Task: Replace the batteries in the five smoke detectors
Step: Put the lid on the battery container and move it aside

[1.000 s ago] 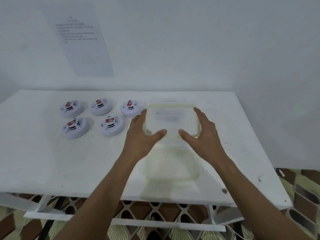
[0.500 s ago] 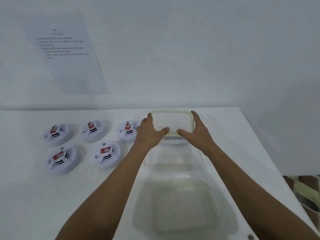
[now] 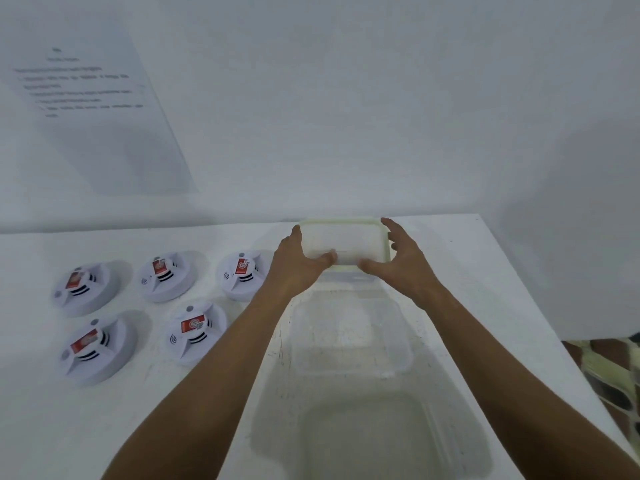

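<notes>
Several white round smoke detectors with red labels lie in two rows on the left of the white table; the nearest to my arms are one detector in the back row and one detector in the front row. My left hand and my right hand grip the two ends of a translucent lid with a pale green rim, thumbs on its near edge, close to the wall. A clear plastic container stands open just in front of the lid.
A second, larger clear container sits at the near edge between my forearms. A printed sheet hangs on the wall at left. The table's right edge drops to a patterned floor.
Both hands have carried the lid away from me, from above the container toward the wall. The view has moved closer to the table.
</notes>
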Motion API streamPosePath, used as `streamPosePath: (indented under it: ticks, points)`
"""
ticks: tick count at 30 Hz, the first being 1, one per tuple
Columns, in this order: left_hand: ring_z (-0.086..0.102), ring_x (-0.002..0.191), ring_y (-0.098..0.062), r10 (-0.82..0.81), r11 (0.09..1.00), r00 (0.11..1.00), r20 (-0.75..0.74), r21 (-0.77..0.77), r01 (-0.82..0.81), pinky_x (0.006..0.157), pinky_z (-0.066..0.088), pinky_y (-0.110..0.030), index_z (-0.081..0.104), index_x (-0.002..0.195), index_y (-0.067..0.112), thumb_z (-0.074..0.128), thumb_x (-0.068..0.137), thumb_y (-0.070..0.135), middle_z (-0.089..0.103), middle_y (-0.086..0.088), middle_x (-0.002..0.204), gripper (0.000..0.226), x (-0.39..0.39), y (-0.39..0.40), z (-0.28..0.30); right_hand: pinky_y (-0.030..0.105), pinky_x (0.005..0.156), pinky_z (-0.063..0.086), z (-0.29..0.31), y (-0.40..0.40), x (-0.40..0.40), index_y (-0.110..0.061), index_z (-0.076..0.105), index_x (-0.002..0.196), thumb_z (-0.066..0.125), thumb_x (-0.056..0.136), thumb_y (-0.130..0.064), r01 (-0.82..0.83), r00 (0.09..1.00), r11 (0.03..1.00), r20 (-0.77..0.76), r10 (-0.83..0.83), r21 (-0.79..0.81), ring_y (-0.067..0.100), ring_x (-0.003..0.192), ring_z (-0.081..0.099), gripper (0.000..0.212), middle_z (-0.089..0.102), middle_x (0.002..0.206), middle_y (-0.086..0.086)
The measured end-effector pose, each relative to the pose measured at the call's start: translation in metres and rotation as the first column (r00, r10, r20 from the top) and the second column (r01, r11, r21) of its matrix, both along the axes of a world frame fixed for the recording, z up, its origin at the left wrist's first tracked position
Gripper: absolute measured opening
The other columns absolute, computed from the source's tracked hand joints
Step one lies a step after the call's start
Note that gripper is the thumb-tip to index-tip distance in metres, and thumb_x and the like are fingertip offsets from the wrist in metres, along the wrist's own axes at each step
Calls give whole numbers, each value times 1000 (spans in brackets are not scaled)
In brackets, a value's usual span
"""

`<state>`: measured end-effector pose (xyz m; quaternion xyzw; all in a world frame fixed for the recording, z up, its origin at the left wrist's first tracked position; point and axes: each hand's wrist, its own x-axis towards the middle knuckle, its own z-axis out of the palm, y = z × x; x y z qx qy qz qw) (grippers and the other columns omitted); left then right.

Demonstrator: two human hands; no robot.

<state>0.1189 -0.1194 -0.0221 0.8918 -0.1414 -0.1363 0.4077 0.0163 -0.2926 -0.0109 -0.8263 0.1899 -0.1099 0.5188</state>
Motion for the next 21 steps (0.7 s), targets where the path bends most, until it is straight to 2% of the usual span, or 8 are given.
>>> streamPosePath:
  ticks: [3, 5, 7, 11, 13, 16, 18, 21]
  points:
    - [50, 121, -25, -3, 1000, 1000, -5, 2, 3, 92, 47, -37, 35, 139, 17, 69, 72, 63, 51, -5, 134, 88, 1, 0, -4, 18, 83, 49, -5, -3, -4, -29, 40, 143, 82, 77, -15, 3, 999, 1000, 47, -3, -15, 14, 113, 54, 80, 54, 115, -22]
    - [54, 114, -23, 8, 1000, 1000, 3, -13, -8, 89, 51, -39, 41, 133, 20, 70, 70, 64, 56, -3, 126, 82, 0, -1, -2, 28, 95, 49, -6, -1, -5, -26, 39, 145, 83, 77, -17, 13, 996, 999, 91, -10, -34, 14, 121, 52, 82, 55, 132, -13]
    - [55, 113, -22, 8, 1000, 1000, 16, -12, -7, 88, 51, -39, 41, 133, 21, 69, 69, 66, 57, -2, 126, 83, 0, -4, -1, 31, 101, 46, -6, -2, -3, -25, 36, 148, 82, 77, -20, 20, 994, 998, 104, -14, -55, 14, 126, 49, 85, 50, 141, -7]
    - [56, 112, -24, -18, 999, 999, 39, 34, 16, 86, 49, -36, 38, 137, 19, 66, 68, 69, 57, -4, 124, 90, 2, -9, -1, 36, 104, 46, -10, -7, 1, -28, 32, 150, 83, 77, -26, -20, 1000, 1000, 9, 20, -23, 16, 130, 48, 89, 48, 145, -5]
    - [56, 113, -26, -18, 998, 1000, 24, 61, 17, 85, 49, -35, 35, 140, 17, 65, 70, 70, 55, -7, 126, 93, 3, -9, -1, 41, 102, 50, -14, -11, 2, -30, 34, 147, 83, 75, -30, -46, 999, 999, -26, 46, -5, 19, 125, 53, 88, 52, 137, -12]
    - [56, 110, -27, -19, 993, 1000, 16, 113, 17, 75, 48, -32, 32, 142, 15, 64, 72, 69, 53, -10, 125, 94, 2, -7, -4, 24, 86, 51, -16, -13, -1, -30, 36, 144, 83, 78, -24, -71, 997, 997, -8, 70, -17, 14, 109, 57, 82, 49, 114, -30]
    - [56, 110, -27, -36, 989, 999, 25, 146, 32, 75, 47, -32, 31, 143, 16, 64, 72, 69, 52, -11, 127, 94, 2, -4, -7, 22, 87, 47, -19, -15, -4, -30, 34, 146, 83, 78, -24, -84, 996, 996, 10, 84, -28, 10, 110, 54, 85, 45, 115, -31]
    - [55, 115, -26, -61, 989, 997, 35, 140, 56, 88, 51, -39, 32, 143, 19, 60, 68, 76, 53, -8, 132, 98, 1, 0, -6, 20, 88, 46, -20, -15, -5, -32, 34, 146, 83, 79, -26, -100, 995, 994, 12, 100, -33, 8, 111, 52, 83, 44, 120, -29]
